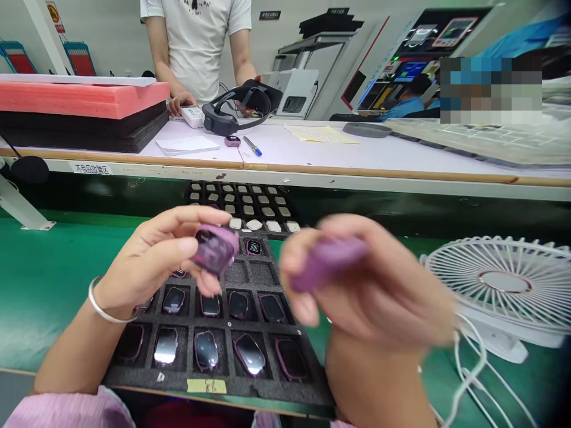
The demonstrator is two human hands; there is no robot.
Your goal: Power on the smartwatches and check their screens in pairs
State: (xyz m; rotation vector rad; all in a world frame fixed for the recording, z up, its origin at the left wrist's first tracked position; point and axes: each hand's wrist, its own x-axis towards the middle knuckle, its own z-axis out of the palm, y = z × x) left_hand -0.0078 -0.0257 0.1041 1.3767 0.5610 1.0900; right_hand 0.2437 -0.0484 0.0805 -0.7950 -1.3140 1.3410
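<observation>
My left hand (165, 255) pinches a purple-framed smartwatch (216, 249) with a dark, glossy face, held above a black foam tray (173, 380). My right hand (379, 285), smeared by motion, is closed around a blurred purple piece (330, 261) whose kind I cannot make out. It hovers over the tray's right side. Rows of watches lie face up in the tray's compartments, among them a watch (250, 355) in the nearest row. Some compartments behind them have no watch in them. Part of the tray's left side is hidden by my left hand and forearm.
A white fan (504, 282) with cables (468, 368) stands at the right. Farther back is a tray of pale squarish pieces (247, 210) beneath a raised shelf (303, 169). On the shelf are a headset (223, 122), a pen (253, 146) and foam sheets (89, 101). A person (200, 47) stands behind.
</observation>
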